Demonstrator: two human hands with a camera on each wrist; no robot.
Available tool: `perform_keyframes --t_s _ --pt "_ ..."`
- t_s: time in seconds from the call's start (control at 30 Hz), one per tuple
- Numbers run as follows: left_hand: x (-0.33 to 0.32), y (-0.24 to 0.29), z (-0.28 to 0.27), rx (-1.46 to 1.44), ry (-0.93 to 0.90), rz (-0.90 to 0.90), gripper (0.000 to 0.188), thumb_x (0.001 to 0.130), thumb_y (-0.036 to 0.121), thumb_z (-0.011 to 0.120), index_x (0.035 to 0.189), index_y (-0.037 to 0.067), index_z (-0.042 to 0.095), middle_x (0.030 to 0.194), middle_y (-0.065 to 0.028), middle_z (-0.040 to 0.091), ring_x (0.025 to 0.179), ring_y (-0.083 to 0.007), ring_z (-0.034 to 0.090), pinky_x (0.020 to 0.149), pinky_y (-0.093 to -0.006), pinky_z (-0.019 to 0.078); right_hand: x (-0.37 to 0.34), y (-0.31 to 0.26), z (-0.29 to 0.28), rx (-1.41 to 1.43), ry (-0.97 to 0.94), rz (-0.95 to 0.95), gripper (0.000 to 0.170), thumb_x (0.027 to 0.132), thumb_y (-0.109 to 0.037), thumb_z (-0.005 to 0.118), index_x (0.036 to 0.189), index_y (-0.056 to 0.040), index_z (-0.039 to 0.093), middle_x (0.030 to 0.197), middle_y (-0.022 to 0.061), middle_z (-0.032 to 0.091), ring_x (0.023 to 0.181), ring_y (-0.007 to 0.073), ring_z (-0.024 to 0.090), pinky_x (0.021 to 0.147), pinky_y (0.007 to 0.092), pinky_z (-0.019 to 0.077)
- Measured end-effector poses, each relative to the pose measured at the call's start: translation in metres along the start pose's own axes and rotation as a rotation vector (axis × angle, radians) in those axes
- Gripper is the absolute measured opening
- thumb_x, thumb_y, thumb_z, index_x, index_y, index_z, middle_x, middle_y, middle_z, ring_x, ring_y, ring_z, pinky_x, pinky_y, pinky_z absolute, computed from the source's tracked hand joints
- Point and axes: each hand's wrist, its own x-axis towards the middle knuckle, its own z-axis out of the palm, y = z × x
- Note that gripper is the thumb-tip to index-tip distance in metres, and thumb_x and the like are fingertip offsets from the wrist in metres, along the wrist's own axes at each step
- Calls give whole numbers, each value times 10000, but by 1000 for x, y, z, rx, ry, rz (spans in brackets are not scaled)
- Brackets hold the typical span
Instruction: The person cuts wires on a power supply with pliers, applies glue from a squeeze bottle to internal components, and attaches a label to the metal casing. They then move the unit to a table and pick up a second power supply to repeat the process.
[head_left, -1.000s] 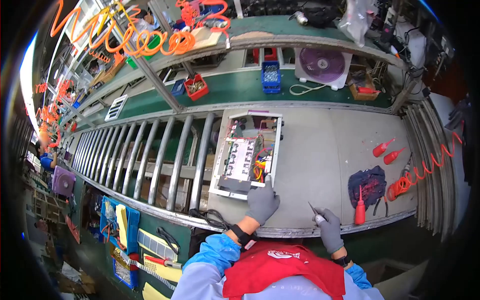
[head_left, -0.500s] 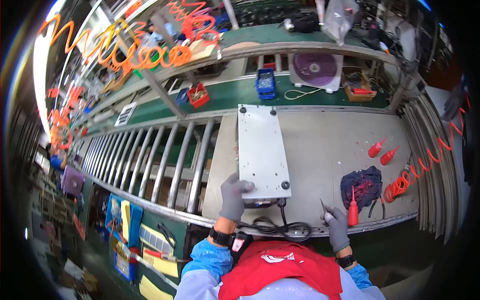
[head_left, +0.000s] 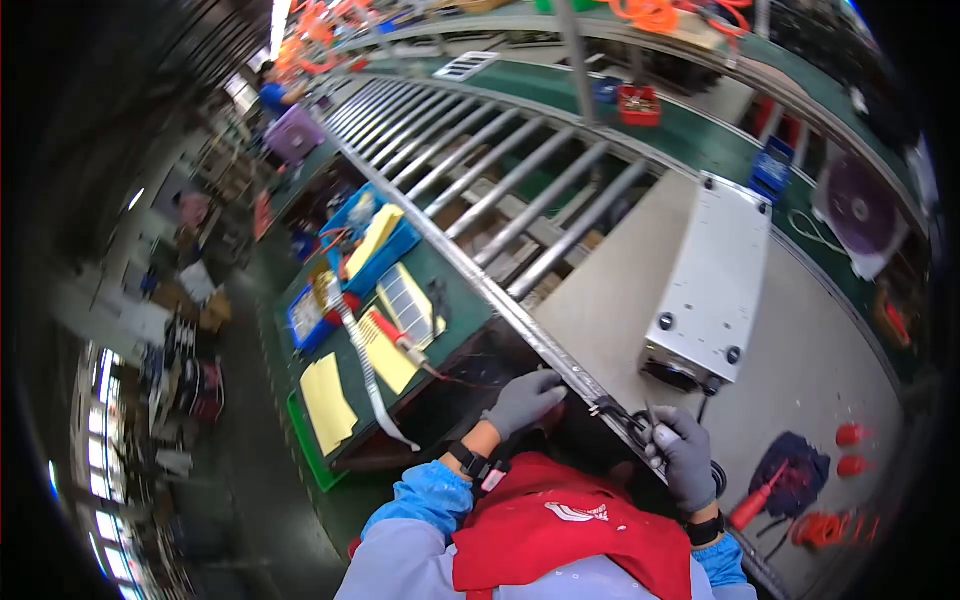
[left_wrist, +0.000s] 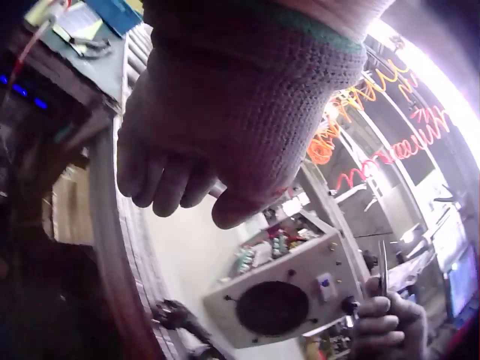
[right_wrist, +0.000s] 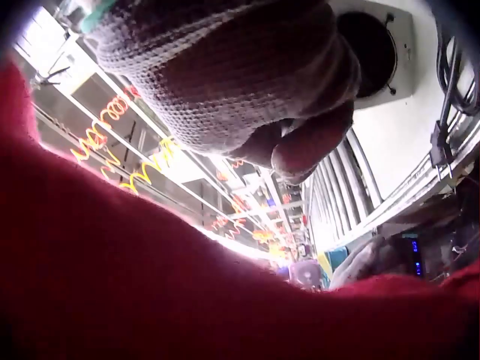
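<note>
My left hand, in a grey glove, hovers beside the metal edge of the workbench with its fingers loosely extended and nothing in them. In my gloved right hand I hold a pair of tweezers, points up, near the bench's front edge. A white metal case lies just beyond that hand, its panel with black round feet facing up. On its near end is a dark round fan grille. A black power cord runs from this end and bunches by my right hand.
Left of the case runs a roller conveyor. A green side table holds a blue bin, yellow sheets and a red-handled corded tool. To the right are a dark rag and red squeeze bottles.
The case has been turned over from its open inside to its footed panel. My left hand has let go of it and moved left, off the bench. The view has swung left.
</note>
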Motion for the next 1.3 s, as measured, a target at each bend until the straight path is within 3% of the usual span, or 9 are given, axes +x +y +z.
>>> perform_keyframes --t_s 0.13,0.27,0.43,0.67,0.83,0.93,1.1,1.2,1.3 --pt "-43 -88 -45 248 196 -120 474 915 399 662 1249 62 670 1223 -177 685 1181 -336 635 1026 -417 492 36 15 46 -184 -159 118 301 959 -97 564 1223 24 644 899 42 662 713 68 584 583 214 472" --pt "-49 -150 -107 455 464 -204 370 864 344 653 1143 101 665 1014 -141 684 989 -350 652 838 -482 509 75 19 113 -294 -182 173 324 951 -118 577 1236 21 644 885 36 658 705 74 587 577 217 469" --pt "-33 -215 -172 429 696 -166 404 846 338 668 1170 97 657 1166 -124 659 1174 -325 585 972 -481 443 150 21 236 -467 -338 169 336 940 -152 575 1239 -24 661 873 12 658 695 77 589 570 231 469" --pt "14 -280 -241 531 565 -159 489 869 383 649 1263 93 646 1311 -150 635 1335 -364 499 1126 -475 347 255 51 402 -656 -386 108 345 903 -153 594 1198 1 683 838 56 682 664 103 611 577 251 489" --pt "54 -301 -277 572 384 -219 673 867 444 667 1410 69 533 1512 -166 476 1444 -346 377 1188 -492 281 313 60 481 -640 -299 114 365 853 -140 593 1150 44 698 810 112 703 642 160 649 599 297 524" --pt "69 -316 -278 651 221 -228 633 857 380 655 1384 46 546 1476 -169 494 1415 -351 399 1180 -478 274 355 71 503 -691 -382 134 374 870 -129 603 1188 56 670 811 77 691 615 129 608 532 274 472" --pt "72 -319 -274 687 349 -166 544 798 321 685 1272 58 635 1413 -150 539 1352 -330 450 1077 -437 361 391 74 547 -796 -344 234 373 861 -139 601 1168 57 678 807 85 701 590 129 603 508 280 461" --pt "72 -316 -284 685 198 -198 612 802 434 706 1288 70 627 1426 -157 533 1394 -304 422 1071 -431 356 416 87 561 -816 -350 248 346 857 -143 600 1129 51 688 802 94 705 581 140 610 489 287 462" --pt "76 -319 -283 673 228 -171 615 800 441 707 1272 55 629 1378 -157 547 1326 -323 455 1023 -432 373 467 136 538 -1083 -552 -30 298 852 -137 593 1073 28 707 802 102 713 583 160 628 490 302 475"
